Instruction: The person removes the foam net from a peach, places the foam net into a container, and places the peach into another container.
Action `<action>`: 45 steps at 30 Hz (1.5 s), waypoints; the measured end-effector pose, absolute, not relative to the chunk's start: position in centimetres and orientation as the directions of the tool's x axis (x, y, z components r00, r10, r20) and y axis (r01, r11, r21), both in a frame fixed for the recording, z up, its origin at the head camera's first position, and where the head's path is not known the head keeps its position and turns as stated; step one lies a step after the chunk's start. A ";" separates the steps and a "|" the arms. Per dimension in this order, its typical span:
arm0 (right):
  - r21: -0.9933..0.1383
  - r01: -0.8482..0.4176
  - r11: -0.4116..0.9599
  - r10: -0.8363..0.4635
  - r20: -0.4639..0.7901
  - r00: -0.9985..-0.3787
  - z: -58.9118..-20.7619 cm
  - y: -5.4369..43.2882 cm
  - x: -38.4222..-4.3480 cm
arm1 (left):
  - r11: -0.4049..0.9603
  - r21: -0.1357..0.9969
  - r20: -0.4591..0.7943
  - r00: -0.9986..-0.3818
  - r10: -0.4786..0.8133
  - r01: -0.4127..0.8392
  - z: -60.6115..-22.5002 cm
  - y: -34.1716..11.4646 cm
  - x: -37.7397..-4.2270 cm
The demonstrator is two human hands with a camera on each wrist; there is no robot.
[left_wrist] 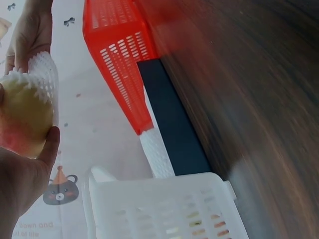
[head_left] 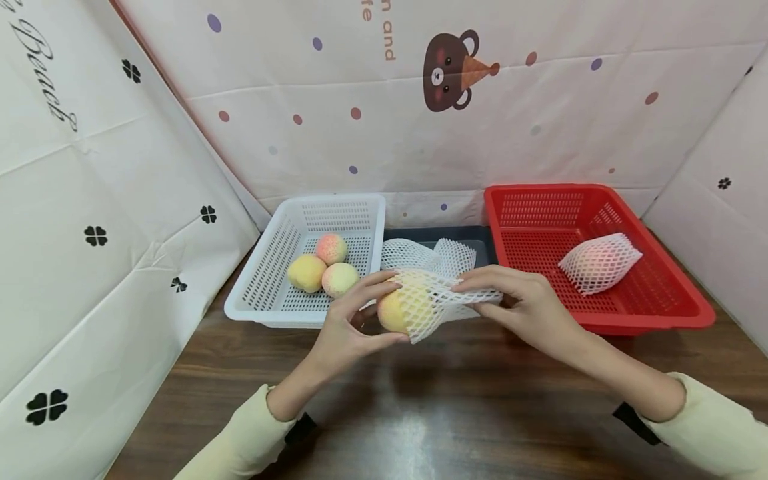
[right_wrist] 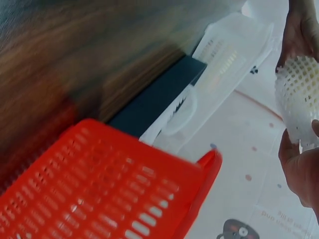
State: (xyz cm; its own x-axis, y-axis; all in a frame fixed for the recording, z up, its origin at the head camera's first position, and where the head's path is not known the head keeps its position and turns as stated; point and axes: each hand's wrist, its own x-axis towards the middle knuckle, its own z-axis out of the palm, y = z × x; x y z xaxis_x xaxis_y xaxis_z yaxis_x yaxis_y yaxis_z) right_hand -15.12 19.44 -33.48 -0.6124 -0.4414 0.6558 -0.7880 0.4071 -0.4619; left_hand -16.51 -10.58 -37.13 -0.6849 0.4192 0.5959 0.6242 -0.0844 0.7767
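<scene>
Between both hands, above the table, is a yellow-pink peach [head_left: 393, 312] partly covered by a white foam net sleeve [head_left: 427, 301]. My left hand [head_left: 350, 319] grips the peach from the left, fingers over its top and thumb under it. At the sleeve's loose right end, my right hand [head_left: 528, 303] pinches the netting between thumb and fingers. In the left wrist view the peach's bare end [left_wrist: 22, 119] faces the left palm, and the netting [left_wrist: 45, 74] covers its far side. The right wrist view shows the foam net [right_wrist: 299, 99] stretched over the fruit.
A white basket [head_left: 252, 315] at left holds three peaches [head_left: 331, 249]. In the red basket [head_left: 660, 327] at right lies a netted fruit [head_left: 600, 262]. Between them, a dark grey tray [head_left: 485, 241] holds more foam nets [head_left: 408, 255]. Patterned cloth [head_left: 372, 147] hangs behind the wooden table [head_left: 384, 413].
</scene>
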 end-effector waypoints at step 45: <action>-0.264 -0.639 0.722 -0.479 0.476 -0.738 -28.8 20.2 -27.9 | -0.025 0.771 0.601 -0.713 0.363 0.637 -37.1 -13.7 -15.8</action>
State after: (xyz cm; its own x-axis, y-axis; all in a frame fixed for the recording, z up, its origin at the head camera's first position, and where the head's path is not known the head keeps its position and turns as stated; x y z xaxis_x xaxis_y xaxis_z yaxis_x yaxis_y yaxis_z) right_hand -27.94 20.17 -28.75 -0.7376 -0.4792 0.4757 -0.6393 0.7222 -0.2639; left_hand -15.79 -13.68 -37.06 -0.7126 0.3627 0.6006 0.6367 -0.0252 0.7707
